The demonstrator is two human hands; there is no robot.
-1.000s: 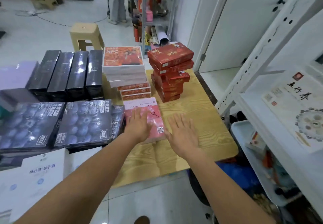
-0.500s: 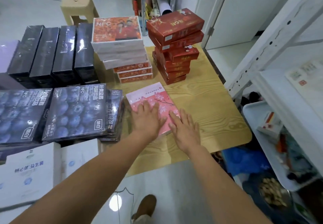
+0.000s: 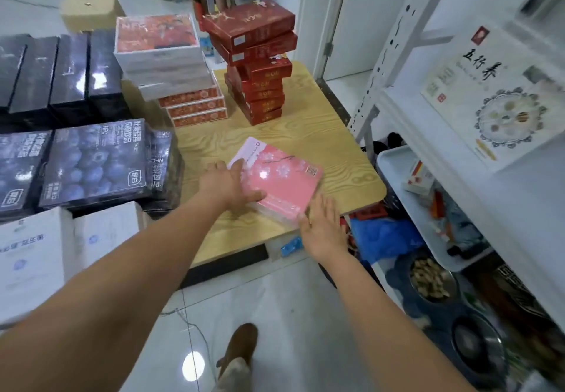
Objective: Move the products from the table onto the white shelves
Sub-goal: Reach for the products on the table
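Lying flat on the wooden table (image 3: 321, 107), near its front right corner and turned askew to the edge, was the pink box (image 3: 284, 183) printed with pale blossoms. The left hand (image 3: 227, 186) pressed down on the box's near left corner, its grip open, with fingers straight and thumb spread across the lid. The right hand (image 3: 321, 226) reached in at the box's near right edge where it met the table's rim, its grip also open, fingers straight and fanned, closed on nothing. Motion blur left it unclear whether the fingertips touched the box. Behind the box stood a leaning stack of red boxes (image 3: 260, 64) and, just beside it, a stack of white boxes (image 3: 162, 61) with orange tops. Dark blueberry boxes (image 3: 91, 162) filled the table's left side. The white shelves (image 3: 383, 76) rose at the right, carrying one pale box with black calligraphy (image 3: 495, 98).
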